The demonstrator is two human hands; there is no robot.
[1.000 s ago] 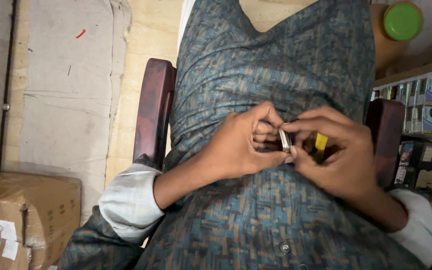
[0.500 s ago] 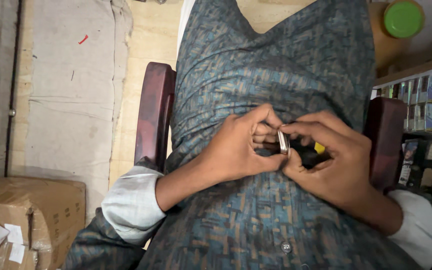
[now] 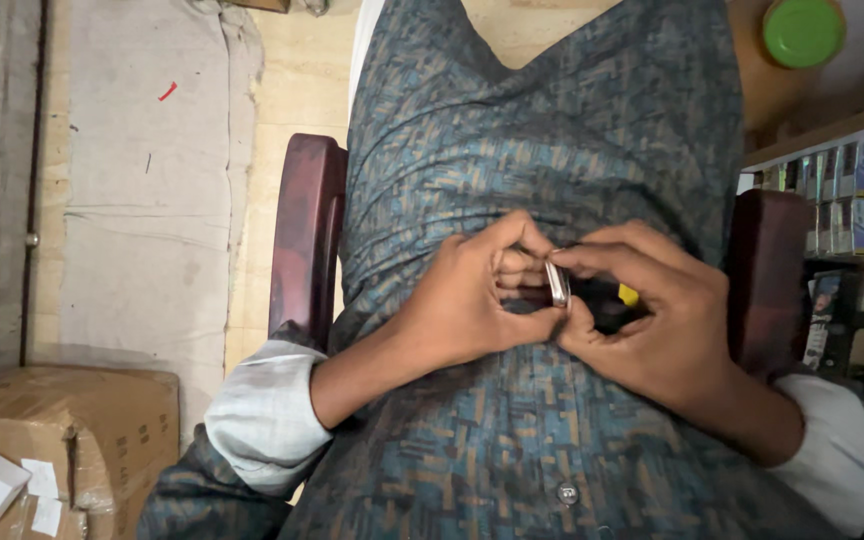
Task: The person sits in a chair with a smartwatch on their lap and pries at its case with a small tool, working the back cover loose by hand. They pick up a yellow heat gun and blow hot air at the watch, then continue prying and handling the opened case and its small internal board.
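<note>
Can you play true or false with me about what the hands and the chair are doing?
1. Both hands pinch a small silver piece. True.
2. The left hand rests on the cardboard box. False: it is over the lap, at the silver piece.
3. The chair arms are dark red-brown. True.
4. The green lid lies in the right hand. False: it sits far off, at the top right corner.
5. A bit of yellow shows by the right hand. True.

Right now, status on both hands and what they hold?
Left hand and right hand both pinch a small silver piece over the lap. Yellow bit under right fingers. Nothing in the way.
</note>
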